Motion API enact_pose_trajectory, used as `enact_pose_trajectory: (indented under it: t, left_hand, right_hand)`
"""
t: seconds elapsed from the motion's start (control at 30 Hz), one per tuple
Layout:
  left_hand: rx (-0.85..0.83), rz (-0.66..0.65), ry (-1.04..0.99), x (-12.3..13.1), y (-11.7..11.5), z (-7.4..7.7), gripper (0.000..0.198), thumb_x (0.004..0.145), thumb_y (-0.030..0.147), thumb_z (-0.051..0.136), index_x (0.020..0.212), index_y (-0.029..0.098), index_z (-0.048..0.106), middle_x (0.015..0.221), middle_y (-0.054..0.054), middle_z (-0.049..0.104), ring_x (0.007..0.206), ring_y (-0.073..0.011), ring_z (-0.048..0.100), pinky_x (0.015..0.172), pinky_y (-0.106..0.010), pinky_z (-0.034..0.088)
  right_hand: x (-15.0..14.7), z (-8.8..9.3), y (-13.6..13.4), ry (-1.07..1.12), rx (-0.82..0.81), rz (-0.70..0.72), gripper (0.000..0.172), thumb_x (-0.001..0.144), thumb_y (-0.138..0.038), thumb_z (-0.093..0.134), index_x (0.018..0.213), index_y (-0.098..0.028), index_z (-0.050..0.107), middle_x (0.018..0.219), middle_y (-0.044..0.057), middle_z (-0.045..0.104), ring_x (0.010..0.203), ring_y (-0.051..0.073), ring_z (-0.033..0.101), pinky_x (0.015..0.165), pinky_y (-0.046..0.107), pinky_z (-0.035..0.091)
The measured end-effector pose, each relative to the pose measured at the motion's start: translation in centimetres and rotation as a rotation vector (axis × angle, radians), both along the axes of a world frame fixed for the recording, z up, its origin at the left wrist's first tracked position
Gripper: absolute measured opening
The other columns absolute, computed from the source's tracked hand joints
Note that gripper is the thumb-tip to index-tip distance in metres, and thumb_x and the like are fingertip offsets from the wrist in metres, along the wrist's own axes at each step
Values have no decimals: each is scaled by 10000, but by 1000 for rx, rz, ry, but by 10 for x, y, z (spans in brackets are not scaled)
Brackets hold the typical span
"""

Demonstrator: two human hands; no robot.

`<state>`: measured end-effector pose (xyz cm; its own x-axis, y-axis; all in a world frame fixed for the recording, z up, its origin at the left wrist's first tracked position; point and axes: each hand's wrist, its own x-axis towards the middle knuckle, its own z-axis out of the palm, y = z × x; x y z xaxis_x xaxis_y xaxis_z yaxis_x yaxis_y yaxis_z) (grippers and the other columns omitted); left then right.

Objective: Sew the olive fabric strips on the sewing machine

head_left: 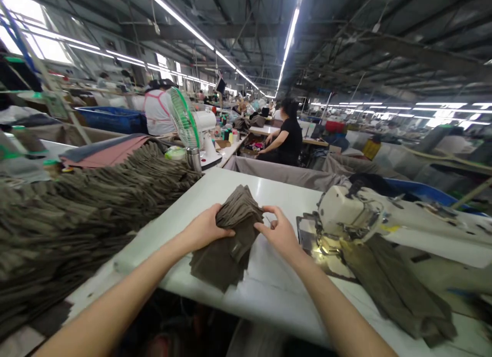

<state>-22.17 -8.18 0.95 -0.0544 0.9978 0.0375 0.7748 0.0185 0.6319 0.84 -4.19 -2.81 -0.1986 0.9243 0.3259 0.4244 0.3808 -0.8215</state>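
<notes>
The left hand (205, 227) is curled over the near side of a bundle of folded taupe fabric (234, 239), gripping it, while the right hand (280, 233) curves against the bundle's right edge with its fingertips (267, 210) at the cloth; whether they pinch it, I cannot tell. The bundle lies on the white bench (246, 193), between the two hands and just above the bench's near edge. To the right, one sewing machine (346, 211) stands with its lit plate near the right hand, and a separate length of the same fabric (392, 290) trails across the bench in front of it. To the left, one large heap of stacked fabric pieces (77, 213) fills the bench, too many to count, its edge near the left hand. White bench top stretches from the bundle to the far edge, where a grey cloth-lined bin (277, 172) begins. Beyond the heap lie pink and grey sheets (103, 151), with one white electric fan (184, 118) and a steel cup (193, 159) just beside it. Farther off, one blue bin (111, 119) stands at left, and two co-workers sit or stand apart: one in a pink-strapped white top (157, 113), one in black (288, 141).
</notes>
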Motion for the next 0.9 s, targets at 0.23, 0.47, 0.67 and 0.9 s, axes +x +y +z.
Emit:
enact_pose_trajectory:
  t: [0.23, 0.47, 0.67, 0.9]
  left_hand:
    - [92, 75, -190, 49, -41, -6, 483, 612, 427, 785, 994, 215, 579, 955, -27, 703, 913, -289, 667, 792, -367, 516]
    - [114, 22, -258, 95, -62, -9, 454, 644, 385, 788, 1007, 223, 568, 928, 3, 683, 887, -254, 650, 750, -325, 510]
    - [41, 0, -297, 124, -68, -7, 470, 617, 378, 816, 986, 214, 577, 913, 3, 690, 882, -259, 653, 766, -332, 524]
    - [52, 66, -241, 134, -70, -3, 421, 640, 363, 753, 989, 222, 562, 961, -21, 704, 915, -278, 657, 778, -343, 529]
  right_hand:
    - [42, 16, -69, 74, 470, -30, 209, 908, -198, 652, 1114, -226, 629, 1074, 46, 617, 585, 95, 463, 555, 259, 455]
    - [75, 31, -85, -56, 648, 23, 299, 921, -126, 645, 1197, -231, 603, 1088, 80, 632, 975, 188, 654, 650, 257, 550]
    - [103, 33, -93, -144, 779, 6, 207, 911, -76, 609, 1049, -229, 631, 993, 72, 654, 881, 168, 679, 678, 268, 564]
    - [123, 33, -108, -203, 660, 148, 139, 960, -145, 533, 1047, -226, 603, 1046, 74, 753, 971, 177, 729, 757, 273, 573]
